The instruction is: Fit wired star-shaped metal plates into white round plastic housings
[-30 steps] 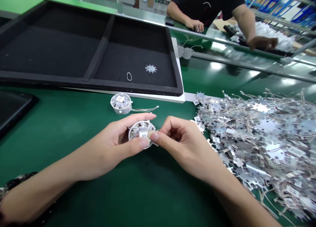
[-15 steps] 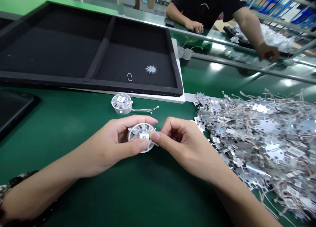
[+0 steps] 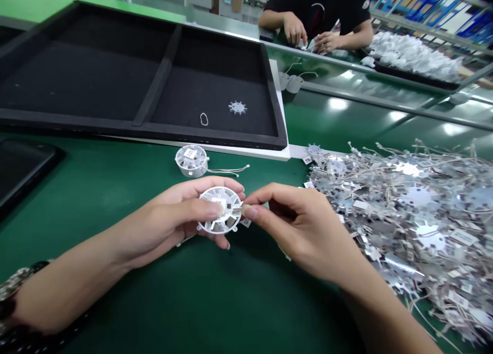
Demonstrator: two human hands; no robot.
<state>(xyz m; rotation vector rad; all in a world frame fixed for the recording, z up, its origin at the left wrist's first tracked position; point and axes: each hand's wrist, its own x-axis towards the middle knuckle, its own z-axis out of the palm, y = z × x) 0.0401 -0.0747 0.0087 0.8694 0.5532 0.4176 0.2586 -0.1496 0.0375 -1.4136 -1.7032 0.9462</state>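
A round white fan-like housing (image 3: 228,223) with spokes and a square label is gripped by my left hand (image 3: 173,215), the thumb pressing on its top face. At the housing's right rim, my right hand (image 3: 296,225) pinches with thumb and forefinger; what lies between those fingertips is too small to make out. A small printed tag (image 3: 245,222) shows just under them, and a short pale end pokes out beneath the right hand. Behind my hands, a second such housing (image 3: 191,161) rests on the green table with thin wires trailing right.
A big pile of silvery star-shaped plates with wires (image 3: 408,220) covers the right side. At the back stands a black divided tray (image 3: 215,136) holding one star plate (image 3: 238,107) and a loop (image 3: 204,119). A dark device (image 3: 26,169) lies left. Across the rail, a co-worker (image 3: 319,15) handles white pieces.
The housing has tilted in my left hand, whose fingers have shifted beneath it. My right fingers remain at its right rim. The co-worker's hands have come together.
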